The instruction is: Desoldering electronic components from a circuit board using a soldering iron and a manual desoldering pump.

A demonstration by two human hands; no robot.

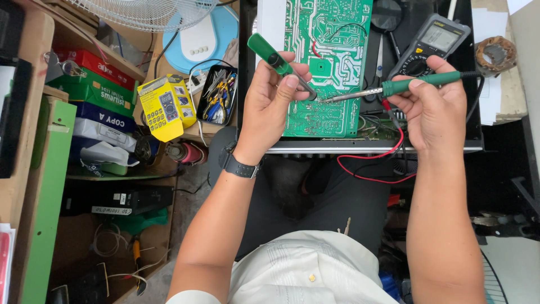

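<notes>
With the soldering iron gripped closed in the right hand and the green desoldering pump clasped in the left hand, both tips met on the green circuit board, where a slip could have bridged or scorched neighbouring tracks.

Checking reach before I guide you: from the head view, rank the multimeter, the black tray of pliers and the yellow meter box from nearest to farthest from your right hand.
From the right hand:
1. Multimeter, just above it on the bench.
2. Black tray of pliers, across the green circuit board, left of it.
3. Yellow meter box, farther left, beside the tray.
</notes>
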